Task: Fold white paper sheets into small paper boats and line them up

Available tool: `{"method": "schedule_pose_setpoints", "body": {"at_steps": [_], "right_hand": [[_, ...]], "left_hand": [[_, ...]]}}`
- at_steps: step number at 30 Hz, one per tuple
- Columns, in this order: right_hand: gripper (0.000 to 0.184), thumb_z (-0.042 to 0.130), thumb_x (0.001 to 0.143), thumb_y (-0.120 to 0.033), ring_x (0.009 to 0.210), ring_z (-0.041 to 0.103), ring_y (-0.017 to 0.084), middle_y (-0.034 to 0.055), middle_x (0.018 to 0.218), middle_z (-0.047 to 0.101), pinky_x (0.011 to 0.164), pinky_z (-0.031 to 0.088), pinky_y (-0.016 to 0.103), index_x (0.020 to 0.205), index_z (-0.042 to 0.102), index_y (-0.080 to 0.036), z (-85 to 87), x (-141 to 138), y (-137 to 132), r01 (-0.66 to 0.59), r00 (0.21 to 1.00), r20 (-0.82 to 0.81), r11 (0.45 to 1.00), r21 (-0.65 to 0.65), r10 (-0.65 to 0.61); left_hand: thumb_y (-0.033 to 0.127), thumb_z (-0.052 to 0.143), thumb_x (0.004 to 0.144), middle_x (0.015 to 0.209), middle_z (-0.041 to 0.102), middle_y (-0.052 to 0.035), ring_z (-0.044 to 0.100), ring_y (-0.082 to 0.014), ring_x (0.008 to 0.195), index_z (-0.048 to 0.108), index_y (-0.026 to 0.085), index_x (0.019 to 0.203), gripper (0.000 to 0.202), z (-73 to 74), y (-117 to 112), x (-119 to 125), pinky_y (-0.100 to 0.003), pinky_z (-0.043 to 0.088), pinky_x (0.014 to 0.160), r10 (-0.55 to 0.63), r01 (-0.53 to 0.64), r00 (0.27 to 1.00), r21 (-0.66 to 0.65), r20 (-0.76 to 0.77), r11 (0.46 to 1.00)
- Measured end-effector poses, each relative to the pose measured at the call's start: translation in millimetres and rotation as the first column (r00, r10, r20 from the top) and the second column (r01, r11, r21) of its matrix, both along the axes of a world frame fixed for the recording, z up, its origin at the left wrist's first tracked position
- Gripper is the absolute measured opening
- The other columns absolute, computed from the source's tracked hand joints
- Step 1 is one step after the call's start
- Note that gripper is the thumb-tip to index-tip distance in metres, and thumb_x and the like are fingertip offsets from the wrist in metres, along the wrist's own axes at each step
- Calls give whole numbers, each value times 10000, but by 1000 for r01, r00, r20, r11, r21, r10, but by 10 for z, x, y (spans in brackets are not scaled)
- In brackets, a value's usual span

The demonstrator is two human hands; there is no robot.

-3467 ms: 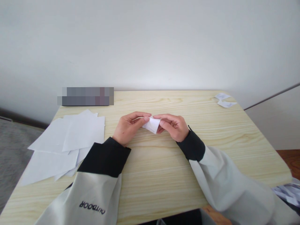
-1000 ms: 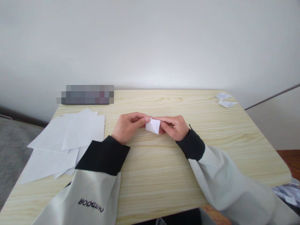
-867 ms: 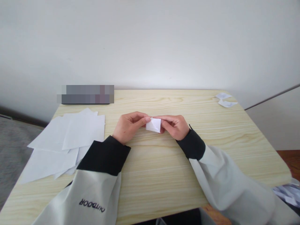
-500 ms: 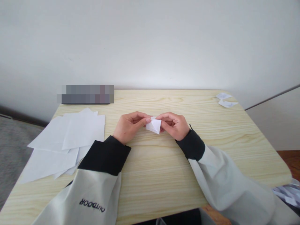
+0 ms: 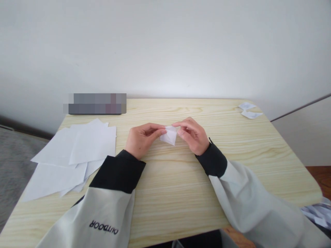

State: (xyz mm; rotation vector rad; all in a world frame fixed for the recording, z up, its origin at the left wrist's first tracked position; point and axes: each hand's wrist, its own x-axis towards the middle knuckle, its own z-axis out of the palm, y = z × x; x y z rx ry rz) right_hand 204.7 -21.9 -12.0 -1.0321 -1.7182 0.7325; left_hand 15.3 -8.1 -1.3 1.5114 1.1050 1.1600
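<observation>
A small folded piece of white paper [image 5: 169, 136] is held just above the middle of the table. My left hand [image 5: 146, 137] pinches its left edge between thumb and fingers, with the thumb on top. At the paper's upper right corner, the index fingertip of my right hand [image 5: 192, 136] touches or nearly touches the edge. The right thumb sits slightly off the paper's right side, apart from the index finger, and the other right fingers are curled and partly hidden.
Loose white paper sheets [image 5: 93, 144] overlap on the left of the wooden table [image 5: 181, 199]. Two small folded paper pieces [image 5: 250, 114] lie at the far right corner. A blurred-out dark object [image 5: 95, 104] stands at the back left by the wall. Crumpled paper [image 5: 317, 213] shows at the lower right.
My right fingers have loosened from the paper; the index finger has lifted and the thumb has come away. The paper has shifted slightly up and left, still in my left hand.
</observation>
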Motion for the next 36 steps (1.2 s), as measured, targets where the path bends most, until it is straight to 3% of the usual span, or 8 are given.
{"method": "schedule_pose_setpoints", "body": {"at_steps": [3,6,12,20,27,36], "right_hand": [[247,637,784,-327,718,526,131,62,919,563,583,455,273,994,640,-196,10,-14,16,17,996,89,997,80,-24],[242,646,785,-317,794,568,143,69,1005,606,613,472,269,992,582,-208,-9,-23,20,-33,998,55,999,36,31],[128,600,829,-326,899,616,167,73,996,665,701,508,287,857,556,-210,-1,-17,-3,-86,996,29,996,25,86],[125,562,849,-298,792,639,153,52,860,700,741,511,295,786,591,-194,59,-28,-22,-46,996,81,999,-10,47],[168,630,801,-342,669,644,136,38,777,689,660,527,266,768,614,-178,14,-26,-11,-49,999,-25,985,-167,46],[156,660,776,-320,654,657,128,16,714,687,636,536,236,735,620,-175,-16,-49,2,8,997,-79,978,-207,-25]], "left_hand": [[369,749,697,814,747,-57,683,-188,749,728,152,803,243,5,-13,8,-291,557,721,0,1,1000,30,-25,1000],[365,745,702,782,744,-48,679,-177,720,726,154,788,228,5,-16,10,-273,551,692,6,-4,999,37,-52,999],[389,736,705,770,740,-46,672,-172,701,716,153,776,247,-20,-11,10,-271,542,677,14,-14,999,6,-51,1000],[383,735,701,751,738,-38,668,-165,692,712,154,752,235,-18,-11,10,-262,543,676,-20,19,998,-21,-51,1000],[380,754,682,775,742,-52,680,-184,721,714,146,761,250,-29,-6,15,-281,554,704,-16,15,1000,-31,-15,999],[338,733,711,783,741,-48,677,-161,709,702,134,790,221,-25,-21,30,-254,551,694,-23,22,1000,-55,-10,998]]}}
